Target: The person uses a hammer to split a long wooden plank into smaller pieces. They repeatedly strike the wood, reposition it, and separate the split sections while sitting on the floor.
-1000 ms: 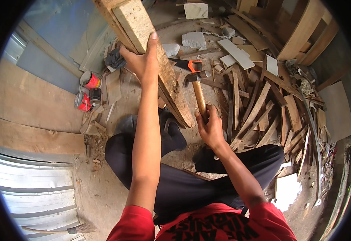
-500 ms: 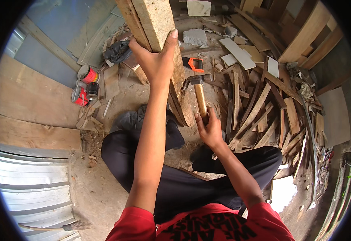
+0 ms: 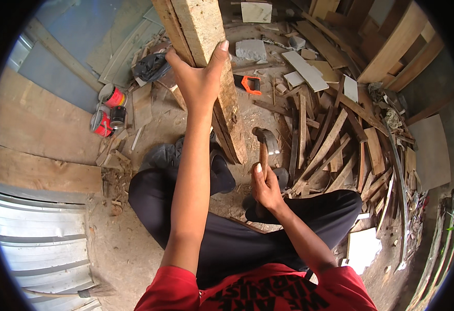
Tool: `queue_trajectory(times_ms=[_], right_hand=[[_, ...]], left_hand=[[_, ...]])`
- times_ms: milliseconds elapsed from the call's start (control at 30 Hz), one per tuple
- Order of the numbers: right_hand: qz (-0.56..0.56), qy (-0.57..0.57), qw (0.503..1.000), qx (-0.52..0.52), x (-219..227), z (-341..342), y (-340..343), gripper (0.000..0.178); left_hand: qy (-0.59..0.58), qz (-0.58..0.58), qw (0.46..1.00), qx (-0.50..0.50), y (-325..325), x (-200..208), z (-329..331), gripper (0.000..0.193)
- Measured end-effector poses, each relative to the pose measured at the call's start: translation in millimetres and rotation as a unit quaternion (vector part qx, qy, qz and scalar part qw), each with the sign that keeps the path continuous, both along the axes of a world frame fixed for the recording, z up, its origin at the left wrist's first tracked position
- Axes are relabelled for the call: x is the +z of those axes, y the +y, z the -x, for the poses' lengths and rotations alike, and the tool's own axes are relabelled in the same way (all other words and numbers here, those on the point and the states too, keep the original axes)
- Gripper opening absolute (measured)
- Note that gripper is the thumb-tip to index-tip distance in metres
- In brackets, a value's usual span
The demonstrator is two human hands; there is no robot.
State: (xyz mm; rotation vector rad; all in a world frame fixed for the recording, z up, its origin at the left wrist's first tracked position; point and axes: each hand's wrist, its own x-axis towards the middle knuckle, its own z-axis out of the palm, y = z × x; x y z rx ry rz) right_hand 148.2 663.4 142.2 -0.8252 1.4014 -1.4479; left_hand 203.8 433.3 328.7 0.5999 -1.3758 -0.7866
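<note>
My left hand [image 3: 200, 78] grips a thick wooden beam [image 3: 203, 26] near its upper part, thumb on the right face and fingers around the left. The beam leans up and away from me, its lower end close to my crossed legs. A long split runs down its left side. In my right hand [image 3: 267, 189] is a claw hammer [image 3: 266, 142], held by its wooden handle with the metal head up. The hammer head sits to the right of the beam's lower end, apart from it. An orange and black handsaw handle [image 3: 251, 84] shows beyond the beam; the beam seems to hide its blade.
A large heap of wood strips [image 3: 331, 140] covers the floor at right. Paint cans [image 3: 102, 122] stand at left beside a black plastic bag [image 3: 150, 67]. A concrete chunk [image 3: 251, 50] and pale boards [image 3: 306, 70] lie farther off. A broom [image 3: 89, 291] is at lower left.
My right hand has drawn the hammer down toward me and turned it, so its head is lower and farther from the beam. My left hand keeps its hold on the beam.
</note>
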Motion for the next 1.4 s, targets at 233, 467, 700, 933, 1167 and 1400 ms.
queue_trajectory(times_ms=[233, 467, 700, 933, 1167, 1400], right_hand=[[0.038, 0.052, 0.998, -0.016, 42, 14, -22, 0.049], [0.058, 0.113, 0.989, -0.082, 63, 32, -39, 0.032], [0.023, 0.272, 0.957, -0.097, 36, 50, -34, 0.032], [-0.001, 0.272, 0.961, -0.057, 50, 63, -25, 0.030], [0.006, 0.032, 0.997, -0.073, 57, 59, -25, 0.025], [0.210, 0.063, 0.966, -0.134, 155, 68, -32, 0.031]], left_hand=[[0.024, 0.034, 0.999, 0.017, -13, -3, -5, 0.077], [-0.043, 0.002, 0.998, 0.039, -4, -2, 3, 0.089], [0.022, -0.086, 0.991, -0.100, 12, 10, -2, 0.083], [0.021, -0.104, 0.943, -0.314, -15, -3, -16, 0.089], [0.002, -0.048, 0.957, -0.285, -2, 7, -9, 0.102], [-0.012, -0.049, 0.972, -0.231, 5, 2, -6, 0.085]])
